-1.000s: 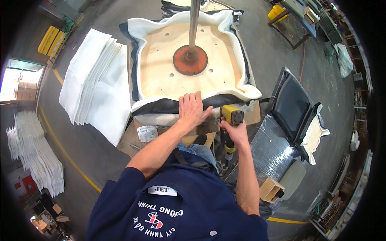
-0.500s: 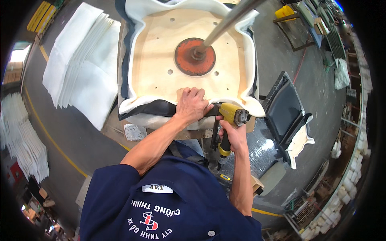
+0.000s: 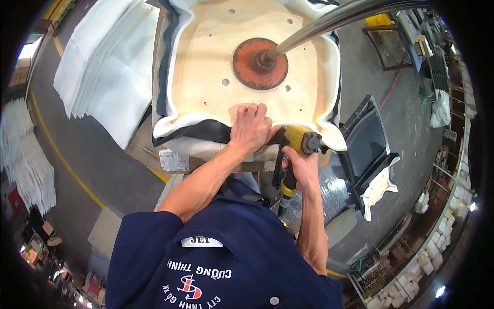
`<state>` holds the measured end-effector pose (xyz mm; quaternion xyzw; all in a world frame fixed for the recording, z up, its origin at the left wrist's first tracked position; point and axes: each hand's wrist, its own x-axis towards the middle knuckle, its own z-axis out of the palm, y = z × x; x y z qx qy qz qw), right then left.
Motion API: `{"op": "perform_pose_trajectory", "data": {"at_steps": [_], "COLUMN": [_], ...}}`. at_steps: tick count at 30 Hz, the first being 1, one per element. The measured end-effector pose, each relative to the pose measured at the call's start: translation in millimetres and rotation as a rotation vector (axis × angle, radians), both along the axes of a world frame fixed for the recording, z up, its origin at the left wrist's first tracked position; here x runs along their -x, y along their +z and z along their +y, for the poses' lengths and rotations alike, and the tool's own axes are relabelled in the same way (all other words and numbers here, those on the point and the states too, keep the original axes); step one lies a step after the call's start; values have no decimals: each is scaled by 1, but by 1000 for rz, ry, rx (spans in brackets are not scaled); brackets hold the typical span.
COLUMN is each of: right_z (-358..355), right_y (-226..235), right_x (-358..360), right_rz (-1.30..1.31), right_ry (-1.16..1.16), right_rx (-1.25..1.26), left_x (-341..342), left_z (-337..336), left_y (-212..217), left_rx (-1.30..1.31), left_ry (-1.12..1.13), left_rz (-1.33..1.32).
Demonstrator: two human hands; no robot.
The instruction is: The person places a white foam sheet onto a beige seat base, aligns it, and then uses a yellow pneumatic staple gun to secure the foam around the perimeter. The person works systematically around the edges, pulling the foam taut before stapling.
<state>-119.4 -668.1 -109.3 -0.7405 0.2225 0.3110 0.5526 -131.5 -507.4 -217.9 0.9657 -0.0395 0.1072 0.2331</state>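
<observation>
A pale plywood seat panel [image 3: 206, 56] lies ringed by white foam [image 3: 333, 138] and a black cover [image 3: 208, 132]. At the near edge my left hand [image 3: 251, 127] is closed, fingers curled over the foam and pressing the cover against the wood. Its thumb points toward the tool beside it. My right hand [image 3: 305, 171] grips a yellow and black pneumatic staple gun [image 3: 299, 139] by its handle. The gun's nose meets the near edge just right of my left hand; the exact contact point is hidden. A red round plate [image 3: 244, 62] on a metal rod [image 3: 329, 27] presses on the panel's middle.
White sheets [image 3: 118, 77] are stacked at the left, with another pile [image 3: 25, 154] farther out. On the right stand a black padded seat part [image 3: 366, 136] and a smaller piece with bare wood [image 3: 380, 186]. A metal-framed stand [image 3: 388, 46] is at the far right.
The whole view has shifted slightly, so the panel and plate sit higher and farther right. Both hands keep their holds at the near edge, with the staple gun still beside my left hand.
</observation>
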Motion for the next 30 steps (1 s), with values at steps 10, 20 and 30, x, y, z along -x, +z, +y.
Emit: {"op": "perform_pose_trajectory", "data": {"at_steps": [10,20,30], "right_z": [-1,-21,-35], "right_y": [-2,-5,-9], "right_x": [2,24,17], "right_rz": [44,-82,-39], "right_ry": [97,-10,-45], "right_rx": [43,-79,-134], "left_x": [2,-1,9], "left_z": [-3,1,17], "left_y": [1,8,24], "left_rx": [23,42,0], "left_ry": [4,-137,-112], "left_rz": [-17,-71,81]}}
